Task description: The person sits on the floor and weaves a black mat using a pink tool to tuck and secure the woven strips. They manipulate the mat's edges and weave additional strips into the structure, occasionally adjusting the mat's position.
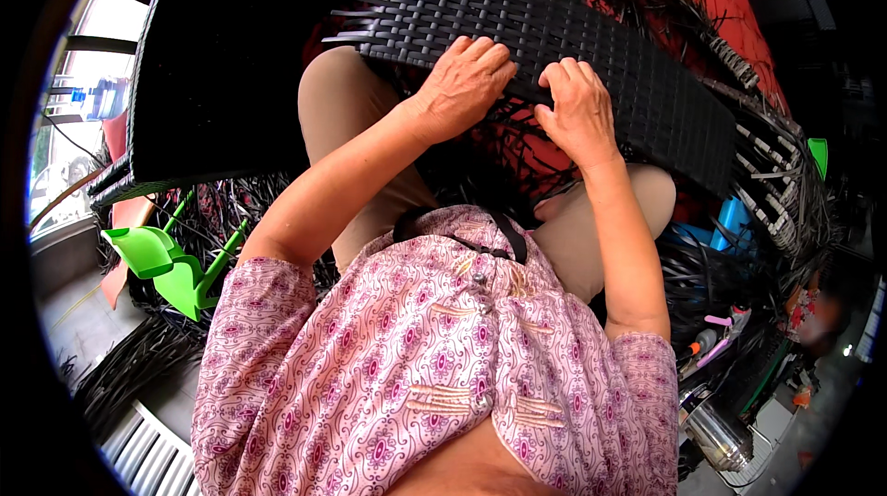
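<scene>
- Your woven panel (517,16): plastic-looking strips, ridged, with a dull sheen.
- Your shirt (370,348): thin, printed cloth.
- Your trousers (337,103): plain, matt cloth.
- Left of you, the green scoop (139,252): smooth, glossy plastic.
- At your right, the canister (717,433): shiny, smooth metal.

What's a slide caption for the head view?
Left hand and right hand, both curled, at the near edge of a black woven panel, loose strips jutting from its left end.

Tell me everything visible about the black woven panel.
The woven panel is a long strip of black, plastic-looking bands in a basket weave. Loose strand ends fringe its left end. It lies slantwise before the knees. The left hand and right hand curl at its near edge; their exact grip is hidden.
</scene>
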### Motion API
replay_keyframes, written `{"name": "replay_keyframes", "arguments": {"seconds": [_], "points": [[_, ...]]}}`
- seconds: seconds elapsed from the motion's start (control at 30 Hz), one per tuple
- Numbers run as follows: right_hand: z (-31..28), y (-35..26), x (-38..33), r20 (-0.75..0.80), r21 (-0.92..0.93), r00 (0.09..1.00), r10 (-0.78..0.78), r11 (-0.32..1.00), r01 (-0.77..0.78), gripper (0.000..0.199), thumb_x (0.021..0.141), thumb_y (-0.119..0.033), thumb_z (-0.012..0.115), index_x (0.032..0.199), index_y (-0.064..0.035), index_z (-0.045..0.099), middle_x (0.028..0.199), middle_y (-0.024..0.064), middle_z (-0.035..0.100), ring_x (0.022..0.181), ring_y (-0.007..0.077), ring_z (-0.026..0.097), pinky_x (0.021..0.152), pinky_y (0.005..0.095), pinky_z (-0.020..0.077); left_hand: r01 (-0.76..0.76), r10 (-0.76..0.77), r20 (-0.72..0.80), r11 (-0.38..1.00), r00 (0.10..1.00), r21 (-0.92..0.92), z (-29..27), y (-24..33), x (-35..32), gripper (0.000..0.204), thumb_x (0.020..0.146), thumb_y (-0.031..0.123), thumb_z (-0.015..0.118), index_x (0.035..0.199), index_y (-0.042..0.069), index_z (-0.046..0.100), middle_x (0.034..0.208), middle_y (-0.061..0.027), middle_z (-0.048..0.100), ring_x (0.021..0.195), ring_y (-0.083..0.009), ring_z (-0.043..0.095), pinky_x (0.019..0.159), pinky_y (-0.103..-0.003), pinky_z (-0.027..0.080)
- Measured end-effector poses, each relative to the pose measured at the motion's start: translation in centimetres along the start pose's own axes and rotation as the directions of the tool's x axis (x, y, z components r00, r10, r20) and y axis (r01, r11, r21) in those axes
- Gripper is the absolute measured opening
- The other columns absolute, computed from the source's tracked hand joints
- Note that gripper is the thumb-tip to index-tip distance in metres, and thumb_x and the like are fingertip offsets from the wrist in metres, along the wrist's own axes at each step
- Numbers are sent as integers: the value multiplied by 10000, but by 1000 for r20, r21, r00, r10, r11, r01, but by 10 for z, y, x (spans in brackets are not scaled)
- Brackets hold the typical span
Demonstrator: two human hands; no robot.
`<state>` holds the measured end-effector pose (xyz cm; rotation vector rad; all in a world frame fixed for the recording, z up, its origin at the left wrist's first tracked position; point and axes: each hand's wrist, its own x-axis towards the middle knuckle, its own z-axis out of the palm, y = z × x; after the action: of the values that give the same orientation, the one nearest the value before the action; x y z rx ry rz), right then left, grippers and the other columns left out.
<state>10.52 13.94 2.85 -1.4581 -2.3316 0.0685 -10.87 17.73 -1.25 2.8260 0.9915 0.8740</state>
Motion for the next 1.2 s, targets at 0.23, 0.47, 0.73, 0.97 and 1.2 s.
{"name": "replay_keyframes", "arguments": {"seconds": [0.23, 0.47, 0.73, 0.97, 1.2], "points": [[2, -9, -7, 3, -57, 1000, 25, 998, -25, 358, 713, -39, 778, 1004, -72, 571, 975, 116, 554, 946, 345, 584, 843, 461, 489, -1, -3, -83, 999, 997, -50, 9, -1, -14, 331, 764, 159, 763, 1067, 86, 652, 1001, -64, 564, 982, -259, 564, 894, -383, 453], [22, -59, 36, -97, 46, 991, -90, 994, 95, 491, 686, -143, 895, 1098, -86, 634, 1055, 89, 597, 1019, 308, 595, 892, 430, 493, 157, -159, 13, 983, 987, 94, -47, -50, -41, 583, 683, 192, 860, 1217, 87, 650, 1167, -71, 589, 1124, -277, 554, 978, -408, 444], [52, -68, 66, -21, 6, 997, -70, 998, 70, 411, 676, -139, 880, 938, -82, 569, 963, 107, 587, 946, 314, 599, 833, 448, 485, 159, -161, 123, 987, 979, 25, -53, -60, -31, 434, 670, 137, 845, 1047, 73, 641, 1033, -70, 569, 1040, -282, 550, 913, -395, 449], [60, -69, 61, -88, 66, 989, -118, 990, 124, 356, 685, -121, 844, 894, -90, 558, 929, 90, 581, 915, 318, 590, 820, 448, 474, 94, -92, -33, 993, 995, 69, -41, -55, -46, 292, 723, 102, 749, 985, 71, 625, 971, -82, 550, 961, -282, 542, 856, -388, 451], [44, -84, 66, -61, 81, 997, -46, 995, 51, 470, 682, -178, 897, 1032, -83, 598, 991, 96, 594, 980, 318, 588, 868, 435, 473, 200, -220, -122, 967, 968, -160, -72, -85, -60, 500, 672, 194, 888, 1110, 105, 664, 1054, -73, 603, 1051, -306, 572, 938, -404, 473]]}}
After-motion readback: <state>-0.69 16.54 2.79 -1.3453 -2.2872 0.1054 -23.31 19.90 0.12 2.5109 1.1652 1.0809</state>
